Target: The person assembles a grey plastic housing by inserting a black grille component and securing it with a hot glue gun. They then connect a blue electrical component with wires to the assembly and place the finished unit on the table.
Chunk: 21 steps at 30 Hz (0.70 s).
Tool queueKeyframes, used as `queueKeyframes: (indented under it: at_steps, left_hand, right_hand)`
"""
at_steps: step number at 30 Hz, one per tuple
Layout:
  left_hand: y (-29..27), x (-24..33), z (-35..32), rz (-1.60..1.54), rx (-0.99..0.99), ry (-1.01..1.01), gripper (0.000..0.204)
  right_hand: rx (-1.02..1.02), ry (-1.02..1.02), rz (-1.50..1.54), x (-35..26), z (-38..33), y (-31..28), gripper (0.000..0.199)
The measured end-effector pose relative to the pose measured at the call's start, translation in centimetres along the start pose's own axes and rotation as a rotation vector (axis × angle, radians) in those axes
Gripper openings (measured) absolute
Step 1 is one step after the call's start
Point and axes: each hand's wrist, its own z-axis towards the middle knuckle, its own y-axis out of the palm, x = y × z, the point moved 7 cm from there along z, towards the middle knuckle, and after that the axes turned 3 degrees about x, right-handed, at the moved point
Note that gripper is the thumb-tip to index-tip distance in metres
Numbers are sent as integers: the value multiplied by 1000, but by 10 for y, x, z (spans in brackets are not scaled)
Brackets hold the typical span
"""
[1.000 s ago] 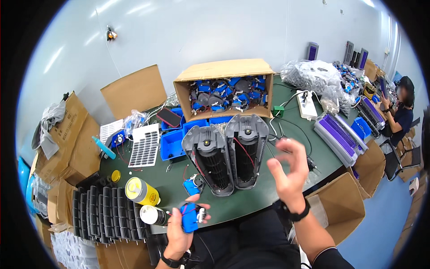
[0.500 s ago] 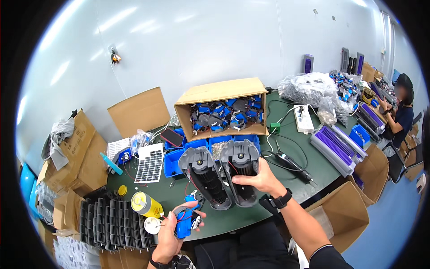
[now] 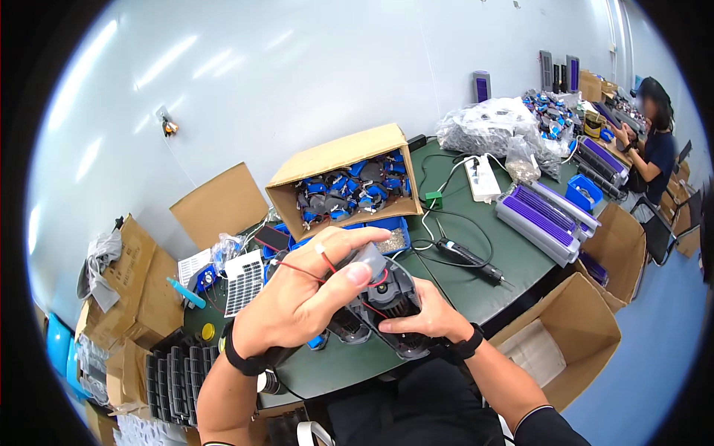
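My left hand reaches over the top of two long, dark grey slotted housings standing side by side. Its thumb and forefinger close on a small grey wired part, whose red wires loop over the fingers; my palm hides the rest of it. The grey part is right at the upper end of the right-hand housing. My right hand grips that housing from its right side, thumb across the front. Most of the left-hand housing is behind my left hand.
An open carton of blue-and-grey wired parts stands behind blue bins. A corded screwdriver and a white power strip lie to the right, near purple-and-grey units. Black slotted pieces stand front left. A co-worker sits far right.
My left hand has risen from the lower left with the wired part and turned over onto the housings' top. The right hand still grips its housing. The view has shifted.
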Motion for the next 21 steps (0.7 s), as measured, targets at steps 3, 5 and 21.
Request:
queueKeyframes:
  at_steps: [3, 5, 21]
  left_hand:
    - [7, -2, 11, 78, -77, 16, 47]
    - [12, -2, 14, 120, -108, 8, 47]
    - [49, 1, 8, 692, -34, 198, 66]
  right_hand:
    - [3, -34, -19, 2, -1, -3, 73]
    - [15, -64, -4, 3, -1, -5, 68]
    - [20, -110, -25, 5, -1, -11, 58]
